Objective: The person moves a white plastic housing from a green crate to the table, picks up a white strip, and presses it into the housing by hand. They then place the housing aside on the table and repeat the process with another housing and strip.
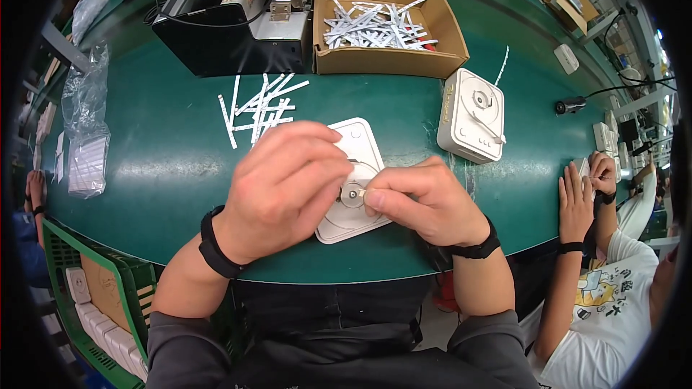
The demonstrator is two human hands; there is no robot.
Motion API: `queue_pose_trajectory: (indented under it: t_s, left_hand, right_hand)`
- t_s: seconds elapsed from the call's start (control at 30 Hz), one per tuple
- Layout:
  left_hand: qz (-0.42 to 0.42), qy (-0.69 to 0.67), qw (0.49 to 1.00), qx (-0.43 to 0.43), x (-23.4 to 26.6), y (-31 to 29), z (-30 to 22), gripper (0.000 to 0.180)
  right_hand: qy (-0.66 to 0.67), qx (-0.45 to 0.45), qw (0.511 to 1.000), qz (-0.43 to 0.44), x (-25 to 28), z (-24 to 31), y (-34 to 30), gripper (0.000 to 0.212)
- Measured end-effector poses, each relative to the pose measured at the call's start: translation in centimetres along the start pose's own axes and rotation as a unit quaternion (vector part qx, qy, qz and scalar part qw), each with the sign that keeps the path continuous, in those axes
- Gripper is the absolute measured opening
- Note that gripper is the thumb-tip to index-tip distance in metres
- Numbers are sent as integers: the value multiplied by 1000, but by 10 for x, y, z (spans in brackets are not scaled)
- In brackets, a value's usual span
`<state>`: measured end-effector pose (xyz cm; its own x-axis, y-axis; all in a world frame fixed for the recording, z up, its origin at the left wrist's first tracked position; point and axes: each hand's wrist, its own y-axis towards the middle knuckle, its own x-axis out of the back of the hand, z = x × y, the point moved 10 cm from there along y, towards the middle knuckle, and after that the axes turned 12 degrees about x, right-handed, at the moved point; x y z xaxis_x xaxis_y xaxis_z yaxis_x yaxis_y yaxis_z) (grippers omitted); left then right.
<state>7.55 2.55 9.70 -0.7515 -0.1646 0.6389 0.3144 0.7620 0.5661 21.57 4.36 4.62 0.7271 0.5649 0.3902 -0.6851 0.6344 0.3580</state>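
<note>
A white, rounded box-shaped device (353,225) with a round turntable-like disc on its face lies on the table in front of me. My right hand (429,198) is closed, thumb and forefinger pinching a small pale piece (362,193) at the edge of the metal-looking hub (352,194). Over the device's left side, my left hand (285,191) is curled, its thumb and forefinger drawn together close to the hub. Whatever lies between those fingertips is hidden. A second white device (472,117) of the same kind, with a small arm on its face, stands to the right.
White printed strips (263,112) lie scattered beyond my left hand. More fill a cardboard box (389,63) beside a black machine (231,36). A plastic bag (88,137) lies far left; a green crate (130,274) holds white devices. At right, a co-worker's hands (577,202) work.
</note>
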Motion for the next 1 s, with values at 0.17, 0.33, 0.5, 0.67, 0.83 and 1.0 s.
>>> queue_pose_trajectory:
  t_s: [0.17,0.33,0.5,0.67,0.83,1.0]
  left_hand:
    - [-67,58,993,72,35,4,43,18]
    - [17,-22,989,147,25,6,55,18]
    - [91,-143,968,186,-4,-4,41,19]
    - [81,-110,983,127,-7,-4,36,20]
    - [85,-55,979,177,-4,-6,40,22]
    - [116,-74,979,150,-20,-14,31,21]
  right_hand:
    - [51,-117,991,-29,3,-15,-9,16]
    - [-27,-36,996,-82,10,-5,-1,19]
    - [-44,-5,997,-62,5,-2,2,17]
    - [-92,43,993,-55,5,4,2,13]
    - [-98,24,993,-56,5,4,1,10]
    - [-107,21,993,-52,6,5,0,8]
